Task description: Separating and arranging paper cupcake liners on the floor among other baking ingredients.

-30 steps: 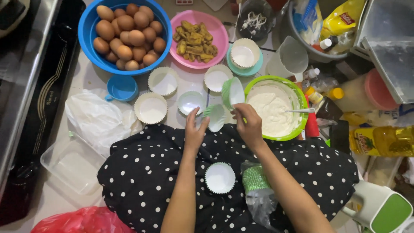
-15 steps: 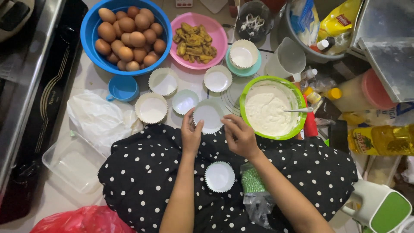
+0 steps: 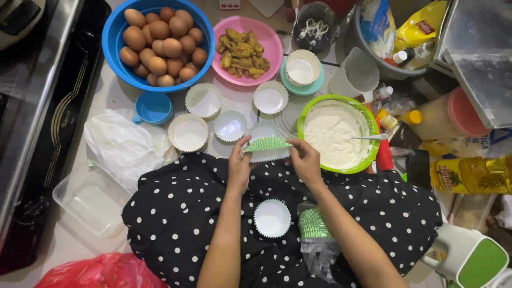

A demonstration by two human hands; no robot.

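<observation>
A pleated green paper cupcake liner (image 3: 268, 144), printed with small dots and fluted at the rim, lies tilted over a white cup just above the polka-dot lap (image 3: 186, 213). At 3 o'clock of it stands a round green bowl (image 3: 306, 114) of thick white batter with a spoon (image 3: 370, 137) resting in it. At 9 to 11 o'clock sit several white liner-lined cups (image 3: 188, 132); farther up, a blue bowl of brown eggs (image 3: 114, 37) and a pink bowl of fried pieces (image 3: 269, 56). On the lap lie another white lined cup (image 3: 272, 217) and a bagged stack of green liners (image 3: 314, 223). Nothing blocks the liner. The left hand (image 3: 238, 162) pinches its left edge, the right hand (image 3: 305, 159) pinches its right edge, fingers closed on the paper.
</observation>
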